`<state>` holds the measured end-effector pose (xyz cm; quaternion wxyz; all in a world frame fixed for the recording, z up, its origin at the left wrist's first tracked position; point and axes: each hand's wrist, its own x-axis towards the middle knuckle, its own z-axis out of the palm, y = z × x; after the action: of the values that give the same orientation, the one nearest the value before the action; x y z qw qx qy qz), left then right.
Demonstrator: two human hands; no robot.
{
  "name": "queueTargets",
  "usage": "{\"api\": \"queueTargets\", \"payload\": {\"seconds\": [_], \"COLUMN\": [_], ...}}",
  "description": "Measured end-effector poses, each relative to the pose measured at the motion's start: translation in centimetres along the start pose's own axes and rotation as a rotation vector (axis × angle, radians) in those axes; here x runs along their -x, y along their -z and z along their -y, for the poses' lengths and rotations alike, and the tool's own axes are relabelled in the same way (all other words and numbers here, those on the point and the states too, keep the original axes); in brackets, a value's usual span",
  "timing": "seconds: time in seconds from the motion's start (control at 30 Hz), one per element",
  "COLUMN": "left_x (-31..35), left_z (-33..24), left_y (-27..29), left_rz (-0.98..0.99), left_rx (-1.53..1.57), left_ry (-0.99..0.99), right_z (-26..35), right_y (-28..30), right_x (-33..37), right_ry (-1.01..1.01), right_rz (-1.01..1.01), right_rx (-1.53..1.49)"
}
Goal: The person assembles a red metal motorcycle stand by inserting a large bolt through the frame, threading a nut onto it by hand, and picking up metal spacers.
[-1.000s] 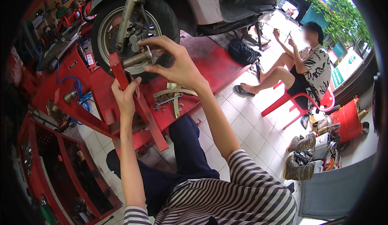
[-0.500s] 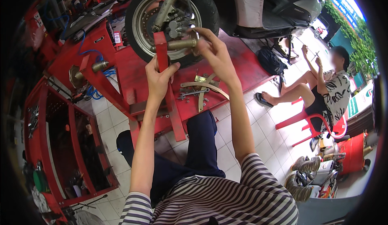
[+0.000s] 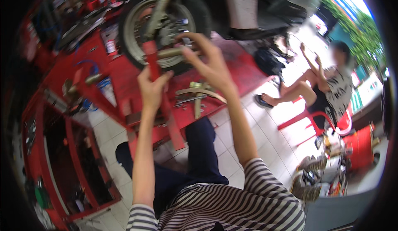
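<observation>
My left hand (image 3: 151,86) is wrapped round a red metal post (image 3: 152,61), thumb on its right side. The post is part of a red stand, and a metal threaded rod (image 3: 170,52) passes through its top. At the rod's right end is my right hand (image 3: 212,67). Its thumb and forefinger are around that end, but blur hides whether they grip it. Behind the post stands the front wheel (image 3: 199,21) of a scooter. On the red platform (image 3: 244,71) to the right of the post lie curved metal strips (image 3: 203,91) and small loose parts.
A red cabinet (image 3: 45,119) with open compartments stands at the left. A second red arm (image 3: 97,94) of the stand carries another metal fitting (image 3: 93,79). At the right a person (image 3: 327,81) sits on a red chair (image 3: 296,117). Boots (image 3: 306,185) and containers lie at lower right.
The view has shifted and blurred, so the scene sits a little further left. My right hand's fingers have moved about the rod's end. My left hand keeps its hold on the post.
</observation>
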<state>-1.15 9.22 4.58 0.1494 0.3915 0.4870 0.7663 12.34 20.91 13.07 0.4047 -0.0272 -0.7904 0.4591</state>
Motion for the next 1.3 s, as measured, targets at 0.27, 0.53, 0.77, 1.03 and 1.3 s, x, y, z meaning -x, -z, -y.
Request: {"api": "queueTargets", "payload": {"seconds": [0.27, 0.53, 0.77, 1.03, 1.3], "left_x": [-0.4, -0.3, -0.2, -0.3, -0.1], "left_z": [-0.1, 0.1, -0.3, 0.1, -0.4], "left_y": [-0.4, -0.1, -0.2, -0.1, -0.3], "left_rz": [-0.004, 0.018, 0.02, 0.012, -0.003], "left_rx": [0.094, 0.07, 0.07, 0.06, 0.041], "left_ry": [-0.057, -0.044, -0.042, -0.063, -0.028], "right_z": [0.1, -0.6, -1.1, -0.9, -3.2], "right_y": [0.0, 0.0, -3.4, -1.5, -1.7], "right_x": [-0.7, -0.4, -0.4, -2.7, -4.1], "right_ry": [0.054, 0.234, -0.039, -0.201, -0.43], "right_rz": [-0.008, 0.048, -0.202, -0.027, 0.172], "right_rx": [0.121, -0.02, -0.189, 0.169, -0.377]}}
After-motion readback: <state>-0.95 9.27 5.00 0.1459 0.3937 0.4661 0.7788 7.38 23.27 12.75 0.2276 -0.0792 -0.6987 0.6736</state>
